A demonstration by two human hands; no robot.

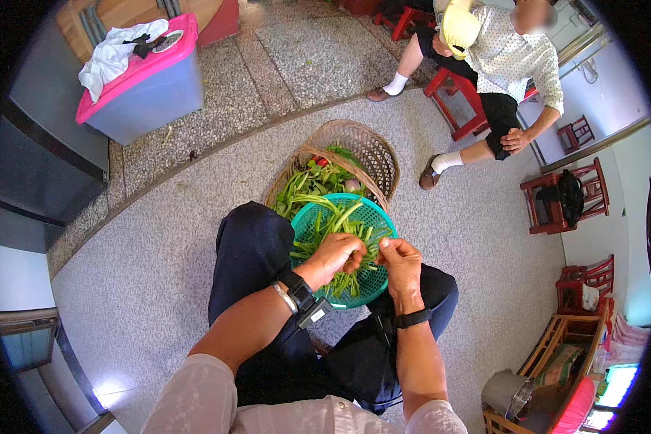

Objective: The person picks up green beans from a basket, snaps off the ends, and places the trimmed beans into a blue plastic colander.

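Over a green plastic colander (377, 217) between my knees, both hands are at work on leafy green stems (339, 214). My left hand (339, 255) is closed, with stems by its curled fingers. A short way to its right, my right hand (400, 263) pinches a thin piece of greens between thumb and fingertips. Cut or broken green pieces (342, 285) lie in the colander under my hands. Just beyond stands a woven basket (382, 149) with a handle, holding leafy greens (301, 187), something red (320, 161) and a pale purplish round vegetable (352, 185).
A lidded plastic storage bin (146, 97) with a white cloth (114, 54) on top stands at upper left. Another person (512, 70) sits on a red stool (458, 103) at upper right. Red wooden chairs (567, 195) and a metal pot (504, 390) are along the right.
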